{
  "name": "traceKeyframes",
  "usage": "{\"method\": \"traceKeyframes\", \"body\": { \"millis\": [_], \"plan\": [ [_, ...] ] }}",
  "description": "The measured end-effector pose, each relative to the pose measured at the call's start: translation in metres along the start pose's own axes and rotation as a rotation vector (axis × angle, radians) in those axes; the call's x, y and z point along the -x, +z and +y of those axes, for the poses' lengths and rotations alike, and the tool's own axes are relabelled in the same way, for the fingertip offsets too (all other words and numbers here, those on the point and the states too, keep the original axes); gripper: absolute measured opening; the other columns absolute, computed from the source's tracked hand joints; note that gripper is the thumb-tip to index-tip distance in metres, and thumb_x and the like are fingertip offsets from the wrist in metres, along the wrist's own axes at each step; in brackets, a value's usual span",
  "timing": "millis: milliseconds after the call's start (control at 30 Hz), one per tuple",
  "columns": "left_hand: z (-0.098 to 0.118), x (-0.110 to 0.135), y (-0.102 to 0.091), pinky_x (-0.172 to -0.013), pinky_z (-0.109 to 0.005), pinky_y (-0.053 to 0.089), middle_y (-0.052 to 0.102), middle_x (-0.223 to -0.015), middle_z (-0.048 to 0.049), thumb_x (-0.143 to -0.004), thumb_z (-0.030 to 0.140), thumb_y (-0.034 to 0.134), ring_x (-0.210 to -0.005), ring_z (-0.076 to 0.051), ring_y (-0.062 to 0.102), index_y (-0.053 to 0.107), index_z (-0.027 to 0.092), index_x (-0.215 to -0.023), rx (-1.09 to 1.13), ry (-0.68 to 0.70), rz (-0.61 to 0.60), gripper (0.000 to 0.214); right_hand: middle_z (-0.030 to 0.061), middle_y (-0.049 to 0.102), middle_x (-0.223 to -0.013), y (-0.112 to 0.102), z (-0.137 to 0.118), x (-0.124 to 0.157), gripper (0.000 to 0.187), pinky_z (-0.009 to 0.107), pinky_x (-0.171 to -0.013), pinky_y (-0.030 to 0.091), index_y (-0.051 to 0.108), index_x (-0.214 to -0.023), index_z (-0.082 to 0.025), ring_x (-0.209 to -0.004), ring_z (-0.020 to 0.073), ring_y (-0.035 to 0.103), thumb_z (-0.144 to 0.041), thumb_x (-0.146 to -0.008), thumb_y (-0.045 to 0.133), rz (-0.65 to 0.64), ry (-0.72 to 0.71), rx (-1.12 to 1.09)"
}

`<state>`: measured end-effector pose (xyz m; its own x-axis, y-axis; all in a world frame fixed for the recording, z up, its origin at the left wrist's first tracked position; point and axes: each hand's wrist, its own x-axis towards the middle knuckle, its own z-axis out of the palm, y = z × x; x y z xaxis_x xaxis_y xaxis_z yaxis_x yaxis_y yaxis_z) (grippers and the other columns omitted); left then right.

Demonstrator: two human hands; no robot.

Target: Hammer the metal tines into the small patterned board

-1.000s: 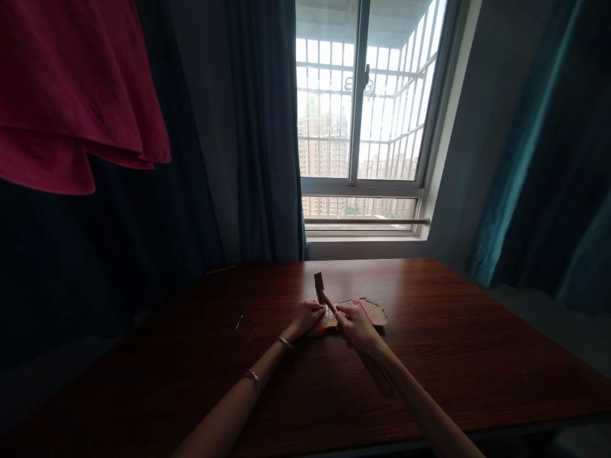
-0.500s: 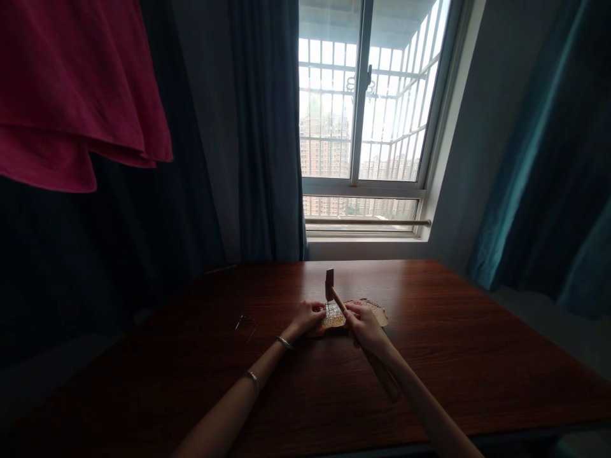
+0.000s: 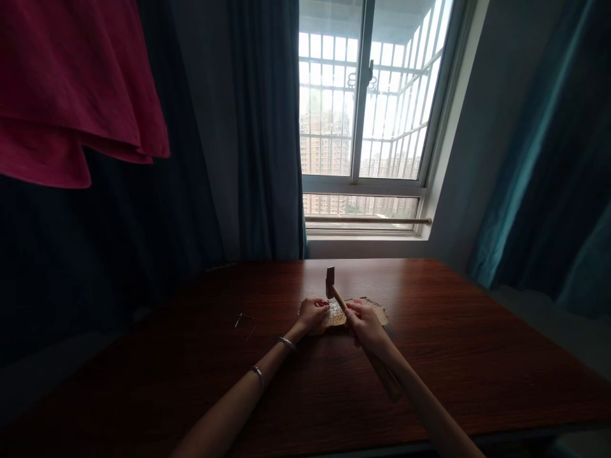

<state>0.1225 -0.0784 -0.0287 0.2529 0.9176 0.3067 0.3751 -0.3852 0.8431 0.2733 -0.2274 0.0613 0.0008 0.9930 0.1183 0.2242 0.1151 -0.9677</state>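
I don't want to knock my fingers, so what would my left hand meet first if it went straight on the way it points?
Likely the hammer in your right hand: it sits just ahead of your left hand in the picture. Depth is unclear, so the left hand might pass underneath.

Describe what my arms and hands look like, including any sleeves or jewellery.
The left hand and right hand wear no gloves, and no sleeves show. The left arm wears a silvery bracelet near the hand and a second silvery band farther up; no jewellery shows on the right arm.
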Motion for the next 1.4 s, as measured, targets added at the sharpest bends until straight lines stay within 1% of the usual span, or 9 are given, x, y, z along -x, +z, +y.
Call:
{"method": "traceKeyframes", "body": {
  "millis": [200,433,600,767,967,1067,1233,1333,1400],
  "plan": [
    [0.006,0.001,-0.005,-0.058,-0.023,0.045,0.071,-0.076,-0.0077,-0.065,0.031,0.067,-0.068,-0.017,0.062,0.073,0.012,-0.075,-0.060,-0.002,-0.011,0.022,-0.0024,0.050,-0.059,0.004,0.003,0.000,0.044,0.016,-0.027,0.036,0.060,-0.104,-0.015,-0.038,0.0079,0.043,-0.046,-0.077,0.044,0.023,0.006,0.047],
    [0.013,0.003,-0.008,-0.059,-0.023,0.043,0.070,-0.074,-0.0068,-0.069,0.032,0.064,-0.069,-0.017,0.061,0.074,0.012,-0.075,-0.117,0.003,-0.054,0.023,-0.0025,0.050,-0.062,0.002,-0.008,0.000,0.041,0.016,-0.027,0.035,0.061,-0.101,-0.016,-0.037,0.0070,0.043,-0.046,-0.079,0.043,0.027,-0.040,0.034],
    [0.009,0.002,-0.007,-0.059,-0.023,0.041,0.069,-0.075,-0.0059,-0.069,0.032,0.063,-0.068,-0.016,0.060,0.074,0.013,-0.076,-0.152,0.016,-0.054,0.023,-0.0028,0.049,-0.059,0.002,-0.006,0.001,0.041,0.017,-0.027,0.035,0.062,-0.101,-0.016,-0.037,0.0078,0.043,-0.044,-0.078,0.044,-0.024,0.001,0.061],
    [0.007,0.001,-0.008,-0.059,-0.023,0.040,0.068,-0.071,-0.0047,-0.071,0.033,0.060,-0.068,-0.016,0.059,0.073,0.013,-0.071,-0.178,0.046,-0.079,0.024,-0.0029,0.050,-0.061,0.004,-0.008,0.001,0.041,0.016,-0.028,0.036,0.061,-0.101,-0.016,-0.038,0.0072,0.044,-0.045,-0.079,0.043,0.003,-0.025,0.023],
    [0.008,0.001,-0.009,-0.060,-0.024,0.041,0.069,-0.074,-0.0052,-0.070,0.034,0.061,-0.069,-0.017,0.059,0.075,0.013,-0.075,-0.194,0.031,-0.079,0.026,-0.0037,0.048,-0.058,0.007,-0.002,0.003,0.042,0.017,-0.025,0.036,0.062,-0.101,-0.014,-0.037,0.0076,0.042,-0.044,-0.077,0.046,-0.015,0.022,-0.018],
    [0.011,0.003,-0.009,-0.060,-0.023,0.041,0.069,-0.073,-0.0047,-0.070,0.034,0.060,-0.068,-0.016,0.059,0.074,0.014,-0.074,-0.181,0.047,-0.095,0.024,-0.0030,0.050,-0.060,0.005,0.000,0.004,0.045,0.017,-0.026,0.036,0.061,-0.105,-0.014,-0.038,0.0077,0.043,-0.047,-0.077,0.047,0.009,0.004,-0.081],
    [0.017,0.007,-0.011,-0.062,-0.023,0.042,0.069,-0.079,-0.0059,-0.070,0.032,0.063,-0.070,-0.016,0.060,0.074,0.015,-0.077,-0.212,0.035,-0.067,0.022,-0.0009,0.056,-0.063,-0.012,0.007,0.001,0.055,0.019,-0.028,0.037,0.058,-0.117,-0.012,-0.037,0.0076,0.044,-0.049,-0.076,0.052,0.155,-0.008,-0.062],
    [0.017,0.008,-0.014,-0.063,-0.023,0.043,0.069,-0.081,-0.0061,-0.069,0.031,0.064,-0.072,-0.016,0.060,0.074,0.015,-0.084,-0.248,0.045,-0.090,0.024,-0.0003,0.058,-0.060,-0.033,0.021,0.001,0.056,0.020,-0.031,0.037,0.058,-0.120,-0.010,-0.036,0.0086,0.045,-0.045,-0.077,0.051,0.257,0.011,0.098],
    [0.014,0.006,-0.019,-0.063,-0.022,0.044,0.069,-0.081,-0.0055,-0.067,0.027,0.064,-0.072,-0.016,0.059,0.073,0.014,-0.092,-0.245,0.056,-0.133,0.029,0.0007,0.061,-0.060,-0.050,0.033,0.004,0.054,0.021,-0.034,0.039,0.057,-0.123,-0.012,-0.040,0.0114,0.051,-0.043,-0.079,0.048,0.319,0.018,0.241]
  ]
}}
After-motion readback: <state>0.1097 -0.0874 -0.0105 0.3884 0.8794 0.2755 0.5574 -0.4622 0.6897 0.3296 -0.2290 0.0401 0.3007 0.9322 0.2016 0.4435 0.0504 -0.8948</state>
